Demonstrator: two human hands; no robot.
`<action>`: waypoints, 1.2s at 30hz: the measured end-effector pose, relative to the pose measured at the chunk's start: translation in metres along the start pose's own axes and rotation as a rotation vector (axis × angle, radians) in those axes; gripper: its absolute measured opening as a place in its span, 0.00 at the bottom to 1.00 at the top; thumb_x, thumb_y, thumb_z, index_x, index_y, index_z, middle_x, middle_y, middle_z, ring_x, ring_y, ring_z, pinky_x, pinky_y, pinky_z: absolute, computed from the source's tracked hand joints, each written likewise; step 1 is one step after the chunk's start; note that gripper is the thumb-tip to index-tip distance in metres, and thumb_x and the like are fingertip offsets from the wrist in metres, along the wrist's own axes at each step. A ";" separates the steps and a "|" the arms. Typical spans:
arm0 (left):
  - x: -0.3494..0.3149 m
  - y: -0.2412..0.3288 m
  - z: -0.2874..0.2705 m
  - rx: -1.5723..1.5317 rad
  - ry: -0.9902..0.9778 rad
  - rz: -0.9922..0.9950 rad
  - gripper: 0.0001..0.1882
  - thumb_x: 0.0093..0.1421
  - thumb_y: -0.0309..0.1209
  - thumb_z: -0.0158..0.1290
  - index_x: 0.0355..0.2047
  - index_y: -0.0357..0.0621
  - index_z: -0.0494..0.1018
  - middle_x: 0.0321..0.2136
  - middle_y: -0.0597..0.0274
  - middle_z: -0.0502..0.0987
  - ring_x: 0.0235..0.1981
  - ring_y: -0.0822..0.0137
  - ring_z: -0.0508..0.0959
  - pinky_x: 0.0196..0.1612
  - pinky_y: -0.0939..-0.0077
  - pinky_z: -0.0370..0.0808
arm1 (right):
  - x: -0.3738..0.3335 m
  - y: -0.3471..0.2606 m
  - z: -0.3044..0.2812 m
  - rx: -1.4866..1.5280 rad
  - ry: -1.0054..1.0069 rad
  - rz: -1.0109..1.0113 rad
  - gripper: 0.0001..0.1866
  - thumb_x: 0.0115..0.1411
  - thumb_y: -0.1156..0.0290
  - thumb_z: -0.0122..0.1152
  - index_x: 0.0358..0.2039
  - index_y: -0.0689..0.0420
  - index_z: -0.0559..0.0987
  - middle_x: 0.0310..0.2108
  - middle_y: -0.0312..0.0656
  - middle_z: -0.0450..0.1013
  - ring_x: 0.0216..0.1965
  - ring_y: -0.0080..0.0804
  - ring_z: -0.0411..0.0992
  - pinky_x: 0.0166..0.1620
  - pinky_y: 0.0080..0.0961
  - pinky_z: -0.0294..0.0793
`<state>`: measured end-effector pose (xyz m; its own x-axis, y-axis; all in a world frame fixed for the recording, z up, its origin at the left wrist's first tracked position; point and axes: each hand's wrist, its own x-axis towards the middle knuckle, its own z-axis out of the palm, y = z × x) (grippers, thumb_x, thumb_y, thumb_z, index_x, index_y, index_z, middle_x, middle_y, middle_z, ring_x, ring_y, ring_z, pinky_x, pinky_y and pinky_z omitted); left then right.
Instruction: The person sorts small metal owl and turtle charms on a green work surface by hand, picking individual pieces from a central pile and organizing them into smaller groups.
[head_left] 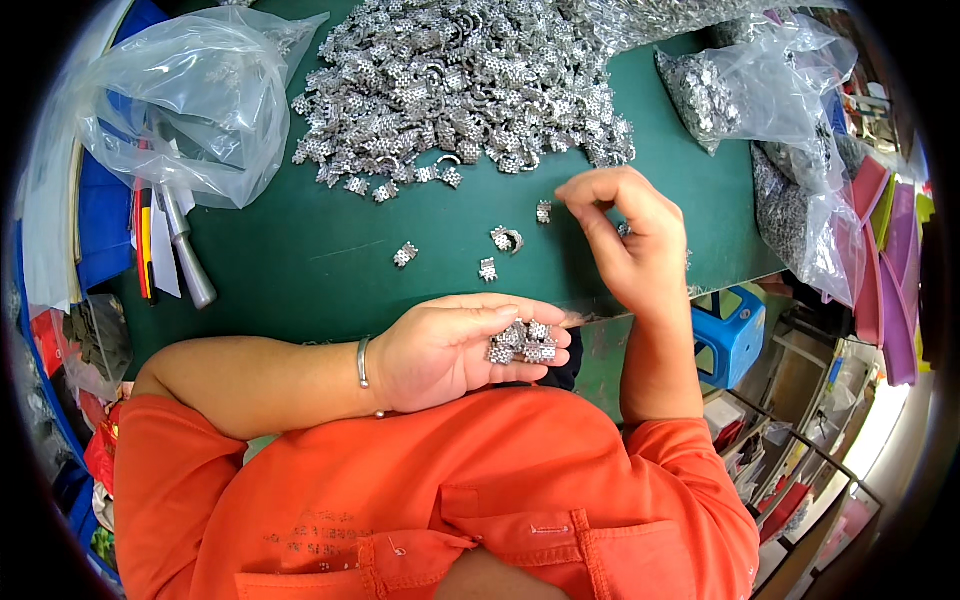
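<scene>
Green mat (300, 270) covers the bench, w/ slight scuffs; near edge runs along the person's orange shirt (450, 500).

L hand (450, 350) palm up over the near edge, fingers cupped loosely round a small clutch of clips (522, 342), silver and perforated, resting on the fingers by the thumb. Metal bangle (362, 362) on that wrist.

R hand (625, 235) raised over the mat further out, thumb and forefinger pinched together at the tips; can't tell if a clip sits between them. 1 clip (543, 211) lies just left of those fingertips.

3 loose clips on bare mat betw. the hands and the heap: (405, 254), (506, 239), (488, 269), all apart from each other.

Big heap (460, 85) of the same clips at the far middle of the mat, spilling toward the person; a few curved pieces mixed in.

Far L: crumpled clear bag (180, 100), mostly slack. Beside it a metal-handled tool (185, 250) lying on papers and blue sheets (105, 220).

Far R: 2 clear bags (790, 130) stuffed w/ grey parts, 1 hanging over the bench edge.

Room, R side below the bench: blue stool (730, 335), wire rack (800, 450), pink and purple trays (890, 270) stacked on edge. Clutter at L rim too dim to tell.
</scene>
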<state>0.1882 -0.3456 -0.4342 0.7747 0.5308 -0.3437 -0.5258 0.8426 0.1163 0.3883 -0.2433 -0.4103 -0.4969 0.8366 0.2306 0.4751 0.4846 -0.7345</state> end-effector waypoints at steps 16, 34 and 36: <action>0.002 0.001 0.002 -0.021 0.014 -0.024 0.29 0.74 0.43 0.34 0.64 0.28 0.58 0.59 0.44 0.70 0.62 0.50 0.71 0.64 0.57 0.68 | -0.002 -0.007 0.019 0.078 -0.138 -0.135 0.08 0.48 0.83 0.66 0.29 0.59 0.78 0.30 0.41 0.77 0.33 0.41 0.76 0.38 0.32 0.75; 0.001 0.003 0.007 -0.009 0.064 -0.048 0.31 0.74 0.46 0.32 0.64 0.29 0.59 0.59 0.45 0.69 0.62 0.52 0.70 0.64 0.58 0.68 | -0.002 -0.008 0.010 -0.103 0.113 -0.060 0.08 0.49 0.83 0.66 0.29 0.58 0.78 0.27 0.42 0.76 0.30 0.41 0.75 0.37 0.32 0.74; 0.002 0.004 0.006 -0.014 0.048 -0.029 0.33 0.74 0.48 0.30 0.64 0.30 0.59 0.59 0.45 0.69 0.62 0.51 0.70 0.64 0.59 0.68 | -0.005 -0.011 0.001 -0.011 0.041 -0.139 0.09 0.48 0.84 0.66 0.29 0.59 0.78 0.29 0.41 0.77 0.30 0.40 0.75 0.36 0.31 0.74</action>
<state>0.1900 -0.3406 -0.4295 0.7720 0.5011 -0.3910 -0.5088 0.8559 0.0924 0.3847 -0.2531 -0.4036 -0.5288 0.7706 0.3557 0.4117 0.5994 -0.6864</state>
